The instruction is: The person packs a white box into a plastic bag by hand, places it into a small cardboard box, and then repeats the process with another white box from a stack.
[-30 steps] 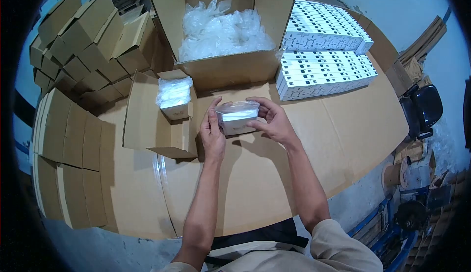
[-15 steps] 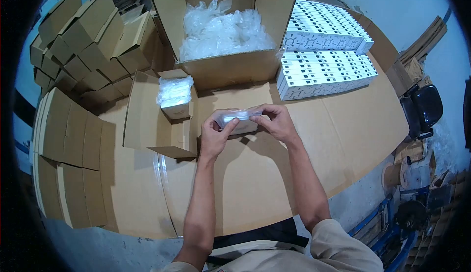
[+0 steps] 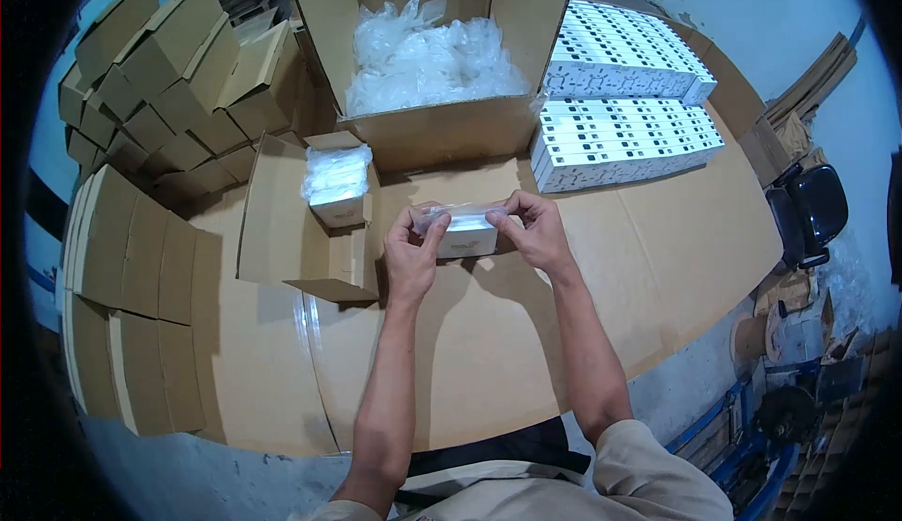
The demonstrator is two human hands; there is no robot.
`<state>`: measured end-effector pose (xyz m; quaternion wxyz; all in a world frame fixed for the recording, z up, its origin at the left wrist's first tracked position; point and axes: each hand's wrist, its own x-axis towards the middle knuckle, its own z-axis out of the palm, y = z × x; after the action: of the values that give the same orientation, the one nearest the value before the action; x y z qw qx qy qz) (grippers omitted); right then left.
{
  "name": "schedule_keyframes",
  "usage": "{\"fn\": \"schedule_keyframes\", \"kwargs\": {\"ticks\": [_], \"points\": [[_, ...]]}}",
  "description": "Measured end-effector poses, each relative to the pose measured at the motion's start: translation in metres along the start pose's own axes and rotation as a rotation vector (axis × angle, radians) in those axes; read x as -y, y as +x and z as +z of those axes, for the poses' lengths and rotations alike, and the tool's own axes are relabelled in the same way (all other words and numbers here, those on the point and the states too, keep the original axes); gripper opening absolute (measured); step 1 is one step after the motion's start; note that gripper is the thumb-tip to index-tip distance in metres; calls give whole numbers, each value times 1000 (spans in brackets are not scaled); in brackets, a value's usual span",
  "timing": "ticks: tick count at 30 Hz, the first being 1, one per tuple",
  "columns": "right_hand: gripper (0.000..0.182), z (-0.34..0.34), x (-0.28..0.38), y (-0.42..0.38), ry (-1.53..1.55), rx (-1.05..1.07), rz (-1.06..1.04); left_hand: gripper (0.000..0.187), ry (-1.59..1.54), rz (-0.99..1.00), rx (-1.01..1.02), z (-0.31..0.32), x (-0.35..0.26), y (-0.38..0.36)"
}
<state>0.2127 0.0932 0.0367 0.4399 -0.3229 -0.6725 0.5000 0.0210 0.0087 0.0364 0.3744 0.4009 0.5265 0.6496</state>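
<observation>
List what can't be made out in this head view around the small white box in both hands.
- Small white box in clear plastic wrap: its print is too small and blurred; left hand and right hand hide both ends.
- Large open brown cardboard carton: crumpled clear bags hide its bottom.
- Stacked white boxes: labels too small to read.
</observation>
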Motion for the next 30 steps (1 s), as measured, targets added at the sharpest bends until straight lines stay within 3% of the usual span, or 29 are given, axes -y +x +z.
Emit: {"fn": "schedule_keyframes", "kwargs": {"ticks": [8,11,14,17,20,23,26,30], "points": [[10,7,24,-2,112,-43,81,21,-5,27,-100,7,9,1],[17,7,34,-2,345,-31,3,21,-24,19,-112,8,10,1],[28,-11,30,-5,145,185,63,21,-49,2,-148,9,16,2],[27,-14,26,-4,-55,270,83,23,-33,6,-129,9,17,2],[31,-9,24,-4,-91,230,52,27,-44,54,-151,11,18,2],[32,-7,35,-5,-70,205,213,26,-68,70,-179,14,15,3],[31,-5,27,-5,-80,168,64,27,-93,55,-163,14,11,2],[33,-5,31,-6,-88,177,103,28,-54,41,-163,14,11,1]]}}
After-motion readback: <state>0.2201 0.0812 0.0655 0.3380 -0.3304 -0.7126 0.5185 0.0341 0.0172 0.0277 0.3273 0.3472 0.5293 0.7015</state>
